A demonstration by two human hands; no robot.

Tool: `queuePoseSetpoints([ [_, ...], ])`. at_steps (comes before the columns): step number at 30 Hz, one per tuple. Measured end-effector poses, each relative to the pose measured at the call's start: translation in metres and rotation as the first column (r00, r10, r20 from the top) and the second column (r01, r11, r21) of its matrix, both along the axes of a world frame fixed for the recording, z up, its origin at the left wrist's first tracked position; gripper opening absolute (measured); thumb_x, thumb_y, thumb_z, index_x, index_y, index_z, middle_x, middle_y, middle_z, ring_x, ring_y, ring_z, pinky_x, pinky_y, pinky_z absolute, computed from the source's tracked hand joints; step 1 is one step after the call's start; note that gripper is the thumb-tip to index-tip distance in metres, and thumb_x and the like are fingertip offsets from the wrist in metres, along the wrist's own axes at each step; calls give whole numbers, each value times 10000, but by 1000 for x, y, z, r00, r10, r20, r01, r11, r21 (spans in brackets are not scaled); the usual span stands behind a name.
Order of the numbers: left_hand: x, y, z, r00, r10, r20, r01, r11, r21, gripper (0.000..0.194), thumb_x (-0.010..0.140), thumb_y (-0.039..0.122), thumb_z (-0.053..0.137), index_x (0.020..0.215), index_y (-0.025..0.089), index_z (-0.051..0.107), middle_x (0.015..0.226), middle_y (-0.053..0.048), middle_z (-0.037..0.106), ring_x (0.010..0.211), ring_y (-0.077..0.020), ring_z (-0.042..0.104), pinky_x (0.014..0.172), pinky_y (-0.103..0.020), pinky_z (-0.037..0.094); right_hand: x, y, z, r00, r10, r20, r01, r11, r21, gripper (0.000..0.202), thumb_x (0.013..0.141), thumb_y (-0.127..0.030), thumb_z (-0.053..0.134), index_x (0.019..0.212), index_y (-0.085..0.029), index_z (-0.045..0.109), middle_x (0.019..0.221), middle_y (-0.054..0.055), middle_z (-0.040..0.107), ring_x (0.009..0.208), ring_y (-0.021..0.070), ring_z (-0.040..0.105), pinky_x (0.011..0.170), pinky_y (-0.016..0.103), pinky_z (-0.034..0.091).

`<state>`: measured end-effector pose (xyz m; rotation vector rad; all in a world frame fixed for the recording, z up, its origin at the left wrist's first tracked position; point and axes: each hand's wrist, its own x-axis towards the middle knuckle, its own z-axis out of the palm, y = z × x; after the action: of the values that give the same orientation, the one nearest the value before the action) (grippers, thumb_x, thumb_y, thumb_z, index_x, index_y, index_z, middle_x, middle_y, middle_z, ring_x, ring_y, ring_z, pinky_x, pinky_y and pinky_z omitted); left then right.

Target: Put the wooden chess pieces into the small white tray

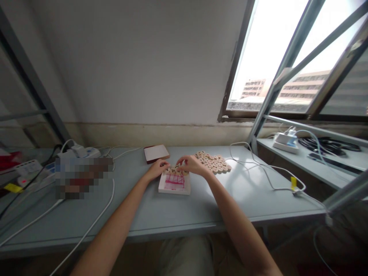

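Observation:
A shallow white box [174, 189] lies on the grey table, with a pink-lined sheet at its bottom and several round wooden pieces along its far end. My left hand [157, 168] rests at the box's far left corner, its fingers bent around the edge beside the pieces. Over the far right part of the box is my right hand [190, 164], fingers pinched down at the pieces; what they grip is too small to tell. Right of the box spreads a group of round wooden pieces [214, 163] lying flat, close together.
A dark red box lid [156, 152] with a pale face lies behind my left hand. White cables [267, 168] cross the table [143, 218] at the right and left. Power strips [86, 152] stand at the left, near a blurred patch. Metal posts rise on both sides.

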<state>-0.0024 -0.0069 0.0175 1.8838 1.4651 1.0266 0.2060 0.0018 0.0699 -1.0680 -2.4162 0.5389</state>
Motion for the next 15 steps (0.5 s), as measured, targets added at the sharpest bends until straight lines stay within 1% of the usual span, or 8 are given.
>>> queuePoseSetpoints([
  [2, 0, 0, 2, 999, -47, -25, 47, 999, -4, 335, 691, 406, 525, 790, 113, 656, 839, -87, 650, 814, -210, 580, 751, -306, 429, -14, -7, -4, 998, 54, -25, -54, 998, 18, 289, 652, -383, 647, 881, -208, 656, 752, 1, 625, 644, 103, 531, 565, 195, 362],
  [4, -2, 1, 4, 997, -66, -40, 66, 998, -7, 317, 700, 395, 516, 773, 120, 657, 824, -79, 652, 807, -206, 578, 751, -303, 430, -26, -15, -10, 996, 89, -16, -88, 994, 66, 275, 656, -346, 651, 899, -218, 646, 812, 7, 638, 699, 116, 550, 613, 207, 373],
  [6, -5, 1, 4, 997, -68, -35, 67, 997, -23, 296, 707, 375, 511, 777, 124, 653, 843, -77, 652, 826, -204, 573, 769, -304, 427, -34, -20, -14, 995, 99, 26, -101, 986, 131, 237, 674, -284, 637, 905, -231, 638, 860, 10, 646, 766, 135, 564, 675, 226, 374],
  [8, -7, 1, 4, 997, -80, -16, 80, 996, -40, 289, 716, 371, 508, 796, 132, 649, 875, -75, 649, 865, -205, 565, 808, -312, 416, -36, -21, -15, 993, 97, 65, -107, 980, 166, 214, 695, -249, 614, 909, -240, 630, 874, 6, 648, 794, 142, 569, 707, 236, 370],
  [10, -9, -1, 5, 992, -128, 11, 128, 990, -59, 307, 727, 387, 505, 854, 143, 642, 928, -72, 640, 902, -201, 557, 834, -313, 408, -29, -17, -13, 995, 61, 78, -74, 980, 184, 187, 726, -261, 588, 908, -243, 625, 867, 4, 646, 791, 142, 568, 709, 240, 370],
  [12, -10, -6, 8, 985, -171, 15, 171, 982, -79, 370, 709, 409, 537, 969, 157, 612, 1018, -76, 612, 929, -196, 549, 825, -301, 416, -17, -9, -9, 997, -33, 72, 15, 973, 230, 183, 750, -278, 568, 920, -238, 620, 895, 18, 634, 831, 154, 559, 735, 254, 370],
  [14, -10, -11, 12, 981, -190, -35, 186, 978, -94, 487, 642, 413, 615, 1063, 171, 570, 1098, -86, 568, 966, -202, 534, 822, -292, 421, -2, 0, -7, 989, -118, 85, 91, 960, 264, 225, 747, -289, 576, 962, -233, 615, 954, 44, 614, 898, 175, 540, 775, 274, 368],
  [15, -10, -13, 14, 979, -192, -72, 185, 978, -94, 536, 602, 404, 652, 1079, 175, 562, 1114, -90, 552, 983, -209, 524, 830, -294, 419, 5, 4, -7, 986, -128, 107, 96, 961, 258, 259, 739, -293, 587, 989, -233, 612, 979, 54, 604, 918, 180, 533, 787, 279, 369],
])
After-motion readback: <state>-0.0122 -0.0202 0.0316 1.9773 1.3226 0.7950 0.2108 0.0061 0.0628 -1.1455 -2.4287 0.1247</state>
